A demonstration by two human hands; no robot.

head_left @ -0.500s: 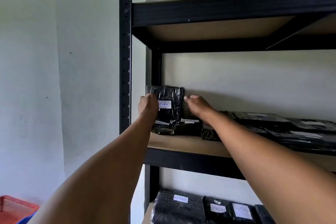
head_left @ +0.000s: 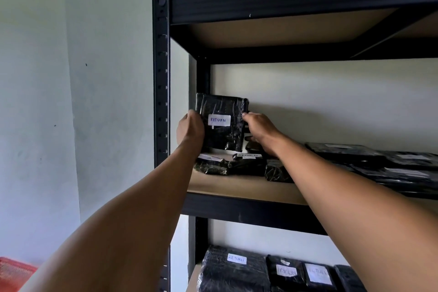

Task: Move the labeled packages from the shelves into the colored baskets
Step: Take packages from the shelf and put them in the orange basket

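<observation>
Pale plaster walls meet in a corner behind a black metal shelving unit (head_left: 161, 59) with wooden boards. At the left end of the middle shelf (head_left: 237, 187), both hands hold one black plastic-wrapped package (head_left: 222, 134) upright, lifted clear of the board. The left hand (head_left: 189, 129) grips the package's left edge, its fingers curled round behind it and hidden from the camera. The right hand (head_left: 259, 129) holds the right edge, fingertips pinching the wrap near the upper corner, the thumb tucked low beside the bottom corner. Between the two hands, on the face of the package, sits a white label (head_left: 219, 120) with RETURN handwritten in blue.

Just below the fingers, several more black packages lie flat on the board: a crumpled one (head_left: 209, 167) under the left wrist, and a second one (head_left: 246, 163) beside it whose label seems to read RETURN, though it is seen at a shallow angle. Under the right forearm another wrapped bundle (head_left: 277, 170) touches that one. Further right of the hands, well along the shelf, flat packages (head_left: 391, 166) overlap in a low pile, their labels too oblique to read.

Above the hands runs the top shelf (head_left: 296, 0), seen from beneath. Below both forearms, the lower shelf carries a row of packages (head_left: 234, 272); the leftmost reads RETURN, the others are blurred. Far down to the left of the left elbow, a corner of a red basket (head_left: 14, 271) shows.
</observation>
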